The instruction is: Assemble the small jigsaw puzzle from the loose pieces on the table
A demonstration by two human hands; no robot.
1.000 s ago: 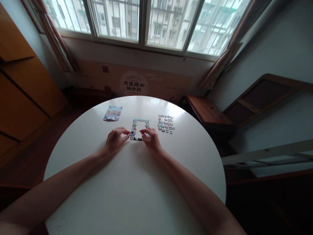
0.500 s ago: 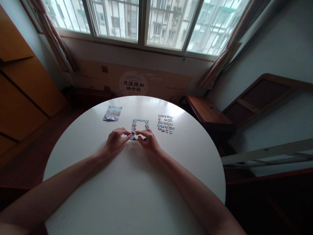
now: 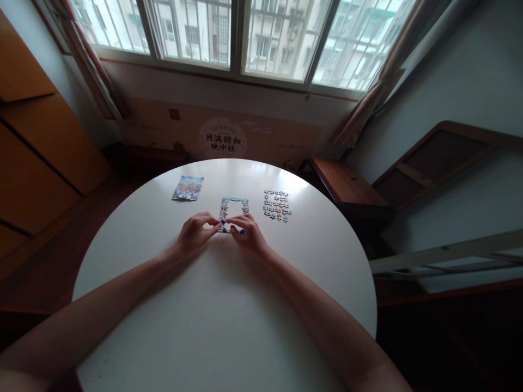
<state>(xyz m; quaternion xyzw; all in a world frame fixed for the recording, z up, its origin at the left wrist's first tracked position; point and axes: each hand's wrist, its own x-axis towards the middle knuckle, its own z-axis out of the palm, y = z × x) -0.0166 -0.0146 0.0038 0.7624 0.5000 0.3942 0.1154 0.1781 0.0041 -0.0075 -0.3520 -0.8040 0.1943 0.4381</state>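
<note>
Puzzle border [image 3: 235, 200] is lying on desk [image 3: 224, 316], outline looking mostly done, middle unfilled; loose pieces [image 3: 281, 207] are sitting right of border. Left hand's [image 3: 196, 231] grip is pinching near border's lower left, hold unclear; right hand's [image 3: 250, 234] grip is showing part-open over border, nothing visibly held.

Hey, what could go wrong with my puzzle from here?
Both left hand and right hand are at the puzzle border, so a hard press might shift its pieces. The loose pieces lie beyond your right hand; a sideways sweep could scatter them.
</note>
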